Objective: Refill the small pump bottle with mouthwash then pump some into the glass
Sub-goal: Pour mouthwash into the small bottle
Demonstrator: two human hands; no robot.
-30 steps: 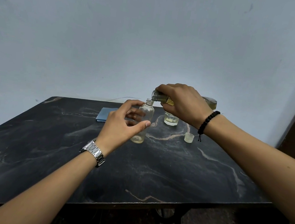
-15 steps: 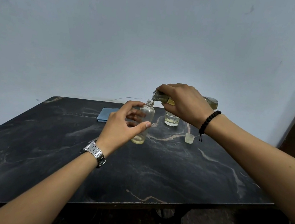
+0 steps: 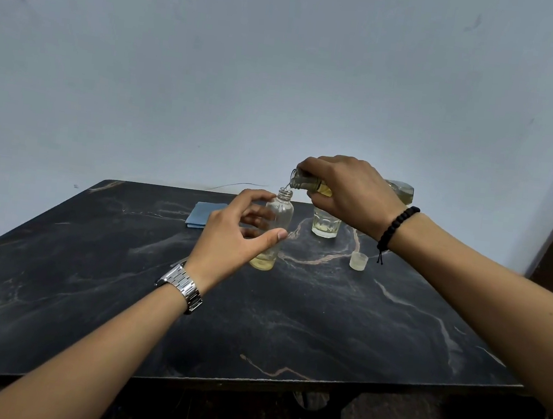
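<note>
A small clear bottle (image 3: 279,215) without its pump stands upright on the black marble table (image 3: 290,314), a little yellow liquid at its bottom. My left hand (image 3: 235,239) wraps around its middle. My right hand (image 3: 349,193) holds a larger mouthwash bottle (image 3: 305,182) tipped on its side, mouth just above the small bottle's open neck, a thin stream running in. Behind my right hand stands a glass (image 3: 325,225) with some yellowish liquid in it.
A small translucent cap (image 3: 358,261) sits on the table right of the bottle. A folded blue cloth (image 3: 204,214) lies at the back, left of my hands. A thin wire (image 3: 236,185) runs along the wall behind the table's far edge.
Both hands hold nearly the same pose. The large bottle stays tilted over the small bottle's neck, and the liquid level at the small bottle's bottom looks slightly higher.
</note>
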